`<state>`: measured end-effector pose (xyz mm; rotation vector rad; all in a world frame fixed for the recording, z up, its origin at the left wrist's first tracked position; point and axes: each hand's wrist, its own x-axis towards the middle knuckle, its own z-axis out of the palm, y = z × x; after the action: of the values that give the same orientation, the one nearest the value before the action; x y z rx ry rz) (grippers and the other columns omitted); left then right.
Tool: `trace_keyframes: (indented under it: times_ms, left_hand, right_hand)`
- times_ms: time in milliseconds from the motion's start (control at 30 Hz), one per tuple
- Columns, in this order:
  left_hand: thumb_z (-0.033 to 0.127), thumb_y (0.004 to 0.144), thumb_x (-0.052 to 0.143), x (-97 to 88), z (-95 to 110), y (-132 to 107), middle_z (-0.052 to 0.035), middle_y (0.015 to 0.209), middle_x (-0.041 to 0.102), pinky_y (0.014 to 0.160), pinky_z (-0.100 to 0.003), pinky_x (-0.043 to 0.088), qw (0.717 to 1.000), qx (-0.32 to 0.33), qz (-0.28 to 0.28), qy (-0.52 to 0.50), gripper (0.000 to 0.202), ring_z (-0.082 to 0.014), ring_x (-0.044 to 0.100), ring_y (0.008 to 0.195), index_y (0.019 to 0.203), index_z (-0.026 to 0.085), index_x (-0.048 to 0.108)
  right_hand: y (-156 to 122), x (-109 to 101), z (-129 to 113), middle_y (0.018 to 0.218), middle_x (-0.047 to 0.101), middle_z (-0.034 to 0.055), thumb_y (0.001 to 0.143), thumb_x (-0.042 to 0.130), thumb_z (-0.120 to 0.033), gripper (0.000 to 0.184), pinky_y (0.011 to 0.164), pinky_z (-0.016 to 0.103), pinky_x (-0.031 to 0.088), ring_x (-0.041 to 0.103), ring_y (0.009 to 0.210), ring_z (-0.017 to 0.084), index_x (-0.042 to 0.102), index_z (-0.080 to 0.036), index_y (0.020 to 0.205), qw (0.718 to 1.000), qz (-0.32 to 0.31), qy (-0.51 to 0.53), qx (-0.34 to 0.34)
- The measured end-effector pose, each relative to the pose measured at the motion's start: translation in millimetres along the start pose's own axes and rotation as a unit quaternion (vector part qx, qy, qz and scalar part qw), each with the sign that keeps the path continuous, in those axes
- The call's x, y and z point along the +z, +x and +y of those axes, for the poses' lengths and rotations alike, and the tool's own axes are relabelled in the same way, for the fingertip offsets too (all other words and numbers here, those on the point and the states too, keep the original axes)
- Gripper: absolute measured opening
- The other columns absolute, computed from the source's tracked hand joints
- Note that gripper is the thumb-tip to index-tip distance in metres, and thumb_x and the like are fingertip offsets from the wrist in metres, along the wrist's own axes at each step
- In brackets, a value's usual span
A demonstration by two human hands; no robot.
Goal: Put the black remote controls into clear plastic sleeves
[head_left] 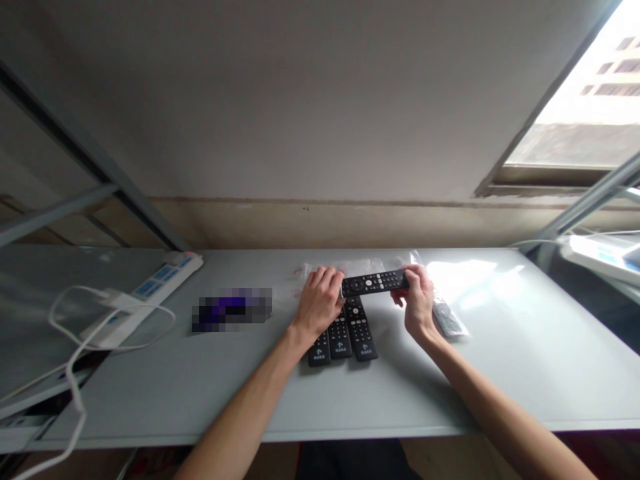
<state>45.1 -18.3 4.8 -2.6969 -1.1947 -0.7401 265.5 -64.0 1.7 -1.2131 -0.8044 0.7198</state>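
Note:
A black remote control [374, 283] is held crosswise a little above the table, buttons facing up. My left hand [319, 300] grips its left end with curled fingers, and my right hand [418, 300] pinches its right end. Beneath it three more black remotes [345, 333] lie side by side on the grey table [200, 380], pointing away from me. A remote in a clear plastic bag [447, 316] lies just right of my right hand. Some clear plastic bags [350, 268] lie behind my hands.
A white power strip [145, 293] with blue sockets lies at the left, a white plug and cable [80, 347] attached and trailing over the table's edge. A blurred dark patch [231, 309] sits left of my hands. A wall rises behind; a window is at upper right.

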Motion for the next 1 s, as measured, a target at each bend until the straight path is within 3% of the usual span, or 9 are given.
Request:
trace_keyframes:
  times_ms: [200,367,433,500,567,633,733,900,1000]
  left_hand:
    - [0.015,0.095,0.064,-1.3,4,0,-0.0099,0.110,0.068,0.091,-0.044,0.050,1.000,0.018,-0.017,0.006,0.017,-0.0313,0.061,0.107,0.110,0.020,0.059]
    - [0.015,0.100,0.052,-4.9,14,0,-0.0124,0.109,0.068,0.094,-0.044,0.051,0.996,0.079,-0.039,-0.009,0.020,-0.0313,0.062,0.109,0.119,0.017,0.061]
    - [0.017,0.102,0.053,-6.1,15,0,-0.0130,0.117,0.067,0.098,-0.044,0.050,0.993,0.104,-0.041,-0.027,0.036,-0.0310,0.062,0.114,0.138,0.017,0.054]
    - [0.025,0.101,0.061,-6.4,14,1,-0.0148,0.130,0.063,0.106,-0.046,0.048,0.993,0.104,-0.032,-0.043,0.059,-0.0323,0.059,0.124,0.156,0.018,0.038]
    - [0.033,0.098,0.068,-5.5,9,0,-0.0158,0.138,0.060,0.111,-0.049,0.046,0.995,0.078,-0.021,-0.050,0.075,-0.0341,0.056,0.130,0.161,0.020,0.030]
    - [0.034,0.097,0.070,-3.9,4,0,-0.0142,0.136,0.063,0.109,-0.049,0.048,0.998,0.035,-0.018,-0.047,0.069,-0.0339,0.059,0.127,0.157,0.021,0.037]
    - [0.022,0.098,0.067,-1.7,1,-2,-0.0102,0.120,0.072,0.097,-0.045,0.054,0.999,-0.022,-0.018,-0.038,0.039,-0.0300,0.068,0.109,0.135,0.020,0.055]
    - [0.015,0.095,0.068,-2.6,3,-4,-0.0077,0.106,0.073,0.086,-0.040,0.057,1.000,-0.012,-0.007,-0.019,0.025,-0.0275,0.071,0.099,0.118,0.020,0.060]
    - [0.013,0.094,0.067,-4.9,5,-5,-0.0081,0.105,0.073,0.085,-0.039,0.056,1.000,0.001,0.003,-0.006,0.023,-0.0275,0.071,0.099,0.115,0.019,0.060]
  right_hand:
    - [-23,9,-8,0.059,0.060,-0.0064,0.095,0.062,-0.057,0.031,0.043,0.026,0.037,0.056,0.045,0.016,0.052,-0.028,0.102,0.993,-0.118,-0.020,-0.003]
    - [-45,19,-6,0.062,0.064,-0.0075,0.095,0.067,-0.051,0.034,0.048,0.025,0.040,0.060,0.051,0.016,0.046,-0.029,0.110,0.976,-0.213,-0.041,-0.002]
    - [-46,19,-4,0.063,0.063,-0.0089,0.096,0.068,-0.048,0.035,0.050,0.024,0.041,0.058,0.051,0.015,0.043,-0.029,0.110,0.977,-0.208,-0.036,-0.009]
    - [-40,16,-2,0.060,0.060,-0.0105,0.097,0.067,-0.048,0.035,0.047,0.023,0.038,0.054,0.047,0.013,0.040,-0.030,0.108,0.986,-0.165,-0.021,-0.017]
    - [-30,11,-2,0.057,0.056,-0.0120,0.097,0.067,-0.050,0.037,0.042,0.022,0.034,0.050,0.042,0.012,0.038,-0.030,0.106,0.994,-0.110,-0.003,-0.025]
    - [-19,6,-3,0.059,0.056,-0.0115,0.098,0.067,-0.053,0.038,0.040,0.021,0.034,0.048,0.040,0.012,0.037,-0.030,0.104,0.997,-0.074,0.013,-0.028]
    - [-15,4,-6,0.062,0.058,-0.0102,0.098,0.066,-0.056,0.038,0.040,0.021,0.036,0.049,0.041,0.011,0.038,-0.030,0.102,0.997,-0.065,0.019,-0.031]
    - [-32,10,-5,0.056,0.046,-0.0104,0.102,0.060,-0.057,0.032,0.044,0.022,0.030,0.040,0.045,0.011,0.052,-0.027,0.108,0.986,-0.162,-0.022,-0.020]
    - [-41,11,0,0.054,0.039,-0.0097,0.102,0.058,-0.057,0.040,0.046,0.023,0.025,0.033,0.048,0.011,0.066,-0.021,0.119,0.968,-0.238,-0.078,-0.024]
